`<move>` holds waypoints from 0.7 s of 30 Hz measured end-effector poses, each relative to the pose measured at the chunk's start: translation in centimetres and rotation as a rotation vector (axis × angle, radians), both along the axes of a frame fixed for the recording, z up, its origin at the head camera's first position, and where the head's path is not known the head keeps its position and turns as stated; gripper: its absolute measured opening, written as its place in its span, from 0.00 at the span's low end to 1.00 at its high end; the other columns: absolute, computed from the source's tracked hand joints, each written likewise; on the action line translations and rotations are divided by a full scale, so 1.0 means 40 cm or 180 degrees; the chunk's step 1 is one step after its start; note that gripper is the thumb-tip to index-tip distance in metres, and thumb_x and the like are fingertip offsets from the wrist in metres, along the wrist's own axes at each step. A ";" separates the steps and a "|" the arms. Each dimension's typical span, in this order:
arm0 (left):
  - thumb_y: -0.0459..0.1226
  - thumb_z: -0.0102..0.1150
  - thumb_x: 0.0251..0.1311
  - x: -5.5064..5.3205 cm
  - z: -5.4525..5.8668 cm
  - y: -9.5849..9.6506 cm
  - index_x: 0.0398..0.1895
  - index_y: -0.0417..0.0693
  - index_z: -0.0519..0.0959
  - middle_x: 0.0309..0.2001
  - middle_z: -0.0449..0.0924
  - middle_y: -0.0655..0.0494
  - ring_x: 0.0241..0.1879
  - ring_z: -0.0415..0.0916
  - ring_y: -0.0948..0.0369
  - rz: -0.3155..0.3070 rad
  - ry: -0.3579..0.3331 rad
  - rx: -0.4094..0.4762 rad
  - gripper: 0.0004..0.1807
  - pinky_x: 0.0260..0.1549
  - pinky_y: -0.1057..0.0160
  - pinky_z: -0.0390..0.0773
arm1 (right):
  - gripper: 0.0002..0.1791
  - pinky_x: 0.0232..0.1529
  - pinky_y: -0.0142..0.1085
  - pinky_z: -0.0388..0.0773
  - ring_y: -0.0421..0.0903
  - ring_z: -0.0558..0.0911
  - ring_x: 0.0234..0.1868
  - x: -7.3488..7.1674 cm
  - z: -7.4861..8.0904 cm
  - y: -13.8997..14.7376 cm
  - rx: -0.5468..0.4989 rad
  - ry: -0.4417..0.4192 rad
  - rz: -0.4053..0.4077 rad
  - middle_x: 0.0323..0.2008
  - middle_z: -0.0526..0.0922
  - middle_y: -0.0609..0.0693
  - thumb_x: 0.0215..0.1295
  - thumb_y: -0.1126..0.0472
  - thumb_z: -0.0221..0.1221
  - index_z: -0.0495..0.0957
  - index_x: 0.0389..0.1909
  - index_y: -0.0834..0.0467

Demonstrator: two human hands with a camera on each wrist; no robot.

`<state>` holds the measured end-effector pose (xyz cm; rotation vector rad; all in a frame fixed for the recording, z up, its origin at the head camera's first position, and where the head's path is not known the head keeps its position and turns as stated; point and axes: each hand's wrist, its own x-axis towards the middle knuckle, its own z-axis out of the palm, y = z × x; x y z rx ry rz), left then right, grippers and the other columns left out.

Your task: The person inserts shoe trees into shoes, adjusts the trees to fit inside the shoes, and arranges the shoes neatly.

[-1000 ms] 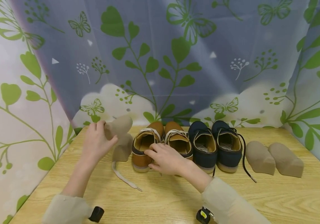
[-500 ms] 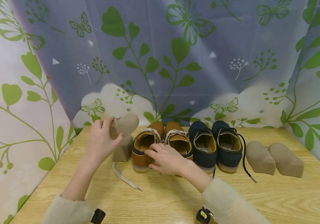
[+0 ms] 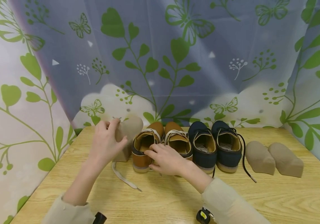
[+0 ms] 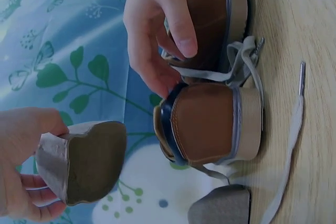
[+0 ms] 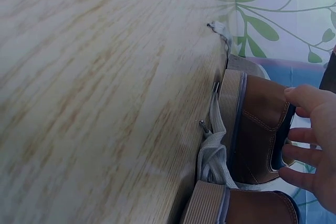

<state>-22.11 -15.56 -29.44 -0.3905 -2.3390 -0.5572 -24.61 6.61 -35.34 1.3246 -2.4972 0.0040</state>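
Observation:
My left hand (image 3: 105, 140) holds up a beige moulded shoe insert (image 3: 133, 124), pinched at its heel end. The left wrist view shows the insert's hollow side (image 4: 97, 161). A second insert (image 3: 122, 155) stands below it on the table, partly hidden. My right hand (image 3: 165, 160) rests its fingertips at the heel collar of the left brown shoe (image 3: 140, 162); in the right wrist view they lie right at the dark rim. The other brown shoe (image 3: 175, 128) stands beside it, partly behind my right hand. Both brown shoes have pale laces.
Two navy shoes (image 3: 202, 160) stand to the right of the brown pair, one trailing a black lace (image 3: 245, 161). Two more inserts (image 3: 260, 157) lie farther right. A loose pale lace (image 3: 124, 178) lies in front of the left insert. A patterned curtain (image 3: 154, 62) closes the back.
My left hand has moved to the right with the shoe insert, bringing it nearer the left brown shoe. The right hand and the shoes have stayed in place.

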 end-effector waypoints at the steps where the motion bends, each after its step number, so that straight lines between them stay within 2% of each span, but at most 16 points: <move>1: 0.34 0.66 0.42 0.003 0.002 0.001 0.51 0.36 0.71 0.35 0.64 0.41 0.34 0.62 0.48 0.0003 -0.0029 -0.0012 0.29 0.30 0.55 0.63 | 0.25 0.41 0.38 0.73 0.45 0.74 0.46 0.000 0.000 0.000 -0.0002 0.0002 0.0002 0.47 0.72 0.48 0.62 0.48 0.58 0.71 0.58 0.52; 7: 0.36 0.65 0.44 0.024 0.016 0.012 0.52 0.37 0.71 0.36 0.65 0.41 0.34 0.63 0.49 0.0039 -0.0219 -0.0109 0.29 0.30 0.55 0.65 | 0.25 0.41 0.38 0.73 0.46 0.74 0.45 0.001 0.004 0.000 -0.0021 0.0002 0.0023 0.47 0.72 0.48 0.62 0.48 0.58 0.71 0.58 0.53; 12: 0.39 0.63 0.45 0.041 0.026 0.023 0.53 0.38 0.72 0.36 0.67 0.42 0.33 0.64 0.49 0.0069 -0.0288 -0.0204 0.28 0.28 0.56 0.67 | 0.25 0.42 0.38 0.73 0.45 0.74 0.46 -0.001 0.003 0.003 -0.0023 0.0005 0.0030 0.48 0.72 0.48 0.62 0.48 0.59 0.71 0.58 0.53; 21: 0.43 0.61 0.48 0.059 0.040 0.037 0.54 0.40 0.73 0.38 0.67 0.44 0.32 0.65 0.52 0.0179 -0.0562 -0.0258 0.28 0.25 0.59 0.67 | 0.24 0.42 0.38 0.73 0.45 0.74 0.46 -0.003 -0.001 0.004 -0.0063 -0.0022 0.0069 0.48 0.72 0.48 0.62 0.49 0.59 0.72 0.58 0.53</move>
